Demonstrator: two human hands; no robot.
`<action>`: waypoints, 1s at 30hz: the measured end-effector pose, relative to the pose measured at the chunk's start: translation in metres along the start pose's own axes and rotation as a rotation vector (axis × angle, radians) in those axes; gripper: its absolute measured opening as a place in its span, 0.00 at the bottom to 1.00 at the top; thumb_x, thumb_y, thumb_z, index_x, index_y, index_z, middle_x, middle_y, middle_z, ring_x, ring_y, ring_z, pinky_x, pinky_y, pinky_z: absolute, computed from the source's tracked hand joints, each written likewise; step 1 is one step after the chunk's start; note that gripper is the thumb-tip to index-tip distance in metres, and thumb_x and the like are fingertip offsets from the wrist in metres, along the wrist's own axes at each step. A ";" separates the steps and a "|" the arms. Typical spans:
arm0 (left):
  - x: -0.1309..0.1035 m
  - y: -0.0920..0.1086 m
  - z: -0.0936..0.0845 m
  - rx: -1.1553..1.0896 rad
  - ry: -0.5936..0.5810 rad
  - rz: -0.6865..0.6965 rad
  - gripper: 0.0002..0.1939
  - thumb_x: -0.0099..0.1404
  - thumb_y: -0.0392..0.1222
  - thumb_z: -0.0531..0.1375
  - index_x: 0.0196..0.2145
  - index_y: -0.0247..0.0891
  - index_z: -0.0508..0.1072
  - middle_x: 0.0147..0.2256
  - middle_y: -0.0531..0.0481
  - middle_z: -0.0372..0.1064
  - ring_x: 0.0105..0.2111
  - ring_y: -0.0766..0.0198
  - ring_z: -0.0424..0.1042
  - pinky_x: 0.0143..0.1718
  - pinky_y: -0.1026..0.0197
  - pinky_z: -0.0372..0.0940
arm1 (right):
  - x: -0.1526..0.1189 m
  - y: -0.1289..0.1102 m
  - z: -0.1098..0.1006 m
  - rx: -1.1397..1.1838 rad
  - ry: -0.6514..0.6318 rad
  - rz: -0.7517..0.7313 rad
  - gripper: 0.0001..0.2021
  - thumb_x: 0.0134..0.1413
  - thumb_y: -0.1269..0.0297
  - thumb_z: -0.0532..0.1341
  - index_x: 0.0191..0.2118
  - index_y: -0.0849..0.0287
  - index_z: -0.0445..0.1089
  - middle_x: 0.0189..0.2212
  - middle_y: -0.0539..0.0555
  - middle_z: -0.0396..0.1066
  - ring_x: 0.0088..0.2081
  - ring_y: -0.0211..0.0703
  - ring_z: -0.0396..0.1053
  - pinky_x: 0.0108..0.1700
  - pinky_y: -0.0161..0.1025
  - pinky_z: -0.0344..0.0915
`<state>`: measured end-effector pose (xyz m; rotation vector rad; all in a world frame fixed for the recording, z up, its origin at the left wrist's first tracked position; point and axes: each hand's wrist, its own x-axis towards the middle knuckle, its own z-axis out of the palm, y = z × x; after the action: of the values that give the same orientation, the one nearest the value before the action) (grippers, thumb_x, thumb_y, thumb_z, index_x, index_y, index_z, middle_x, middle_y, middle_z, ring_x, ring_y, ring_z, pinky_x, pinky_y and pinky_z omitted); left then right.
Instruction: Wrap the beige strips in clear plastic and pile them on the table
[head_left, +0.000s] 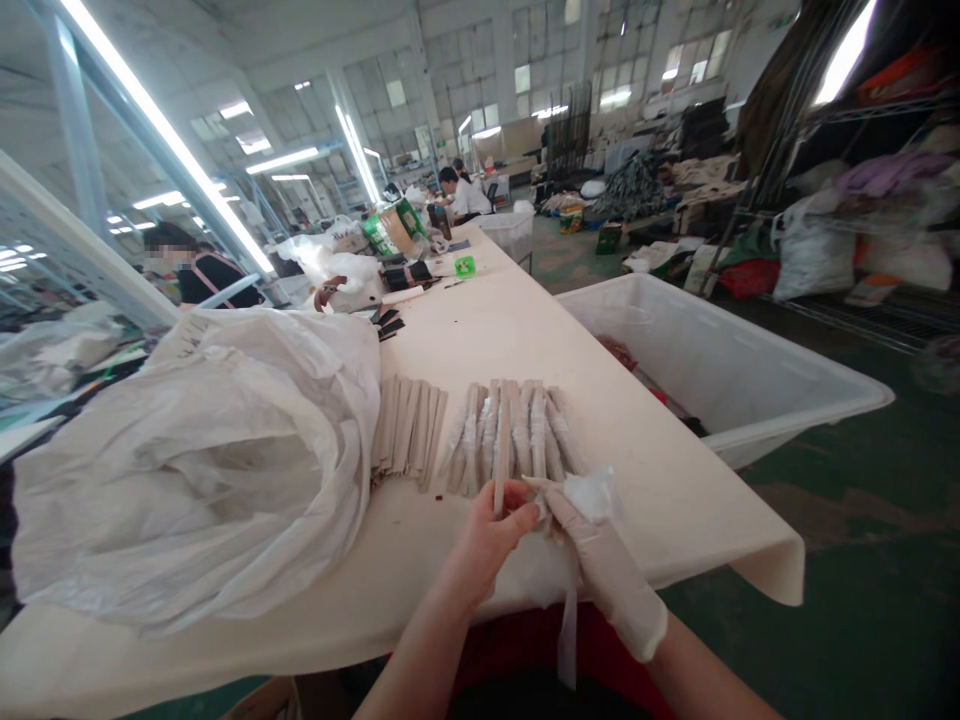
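Observation:
My bare left hand (489,545) has its fingers wrapped round a long flat beige strip (502,440), which stands out away from me above the table edge. Close beside it, my right hand (600,550), in a white glove, pinches a crumpled piece of thin white plastic film (594,494). A tail of clear film (568,635) hangs below the hands. Beyond them lies a row of bundles wrapped in clear film (538,430). Left of that row are unwrapped beige strips (409,425), laid side by side. The fingertips of both hands nearly meet.
A large white sack (225,470) lies on the left of the cream-covered table (495,300). A white plastic bin (750,340) stands along the right side. Farther up the table are a green tray (465,267) and plastic bags (349,283). Other people (466,197) sit beyond.

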<state>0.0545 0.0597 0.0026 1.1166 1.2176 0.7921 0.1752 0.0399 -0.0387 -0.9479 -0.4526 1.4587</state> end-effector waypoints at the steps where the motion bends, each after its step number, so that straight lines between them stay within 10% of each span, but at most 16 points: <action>1: 0.000 -0.001 0.001 -0.007 -0.008 -0.006 0.19 0.50 0.46 0.63 0.36 0.34 0.64 0.23 0.59 0.57 0.18 0.77 0.49 0.19 0.68 0.44 | 0.000 0.000 -0.001 -0.029 0.005 -0.023 0.15 0.40 0.56 0.69 0.37 0.54 0.75 0.34 0.51 0.76 0.40 0.49 0.70 0.48 0.45 0.64; 6: 0.001 -0.007 0.002 -0.061 -0.112 -0.032 0.20 0.56 0.53 0.57 0.39 0.33 0.63 0.25 0.55 0.65 0.15 0.77 0.50 0.16 0.68 0.41 | 0.001 -0.003 -0.008 -0.175 -0.055 -0.129 0.13 0.45 0.56 0.67 0.39 0.49 0.75 0.41 0.48 0.74 0.50 0.46 0.65 0.60 0.43 0.48; 12: 0.001 -0.008 0.002 -0.178 0.047 0.022 0.20 0.50 0.45 0.61 0.39 0.35 0.64 0.24 0.59 0.59 0.15 0.78 0.48 0.16 0.69 0.41 | 0.001 -0.001 -0.012 -0.346 -0.073 -0.203 0.19 0.49 0.53 0.64 0.48 0.50 0.71 0.47 0.49 0.71 0.52 0.47 0.62 0.62 0.44 0.40; 20: 0.002 -0.013 0.006 0.131 0.091 0.195 0.13 0.55 0.45 0.58 0.36 0.36 0.66 0.28 0.54 0.62 0.23 0.71 0.59 0.23 0.68 0.55 | 0.001 -0.005 0.002 0.124 -0.015 0.242 0.13 0.39 0.56 0.69 0.28 0.60 0.73 0.21 0.52 0.72 0.24 0.45 0.69 0.30 0.41 0.67; 30: -0.037 -0.009 -0.026 0.323 -0.174 0.110 0.23 0.63 0.57 0.48 0.38 0.34 0.69 0.22 0.54 0.60 0.20 0.70 0.59 0.23 0.66 0.55 | 0.015 -0.049 -0.019 0.276 -0.123 -0.007 0.16 0.41 0.58 0.70 0.19 0.61 0.63 0.18 0.43 0.56 0.15 0.26 0.44 0.17 0.28 0.51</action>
<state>0.0205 0.0285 0.0066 1.4951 1.1700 0.5769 0.2219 0.0561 -0.0165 -0.6394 -0.3323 1.5325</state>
